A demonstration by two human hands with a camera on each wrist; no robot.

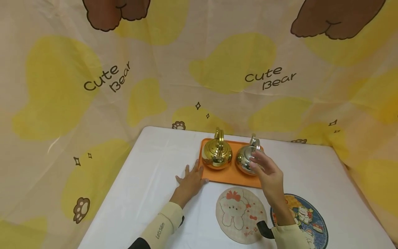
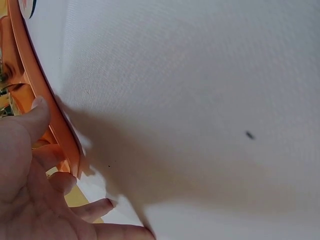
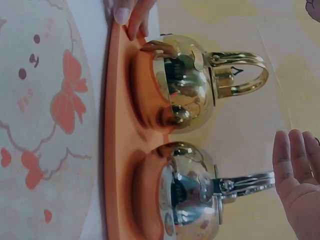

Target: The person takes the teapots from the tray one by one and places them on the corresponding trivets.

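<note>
A gold teapot (image 1: 216, 154) and a silver teapot (image 1: 245, 159) stand side by side on an orange tray (image 1: 230, 175), their arched handles upright. My left hand (image 1: 191, 181) rests at the tray's near left corner with its fingers spread. In the left wrist view, the thumb and some fingers of this hand (image 2: 30, 180) touch the tray's rim (image 2: 40, 80). My right hand (image 1: 271, 175) is raised beside the silver teapot, overlapping its right side in the head view. Seen from the right wrist, its fingers (image 3: 284, 160) extend close to the silver handle (image 3: 245, 184), holding nothing.
In front of the tray lies a round beige bunny mat (image 1: 228, 218). A round blue patterned mat (image 1: 320, 218) is to its right, partly under my right forearm. A white table (image 1: 149, 162) carries everything, with a printed bear curtain (image 1: 174, 69) behind it.
</note>
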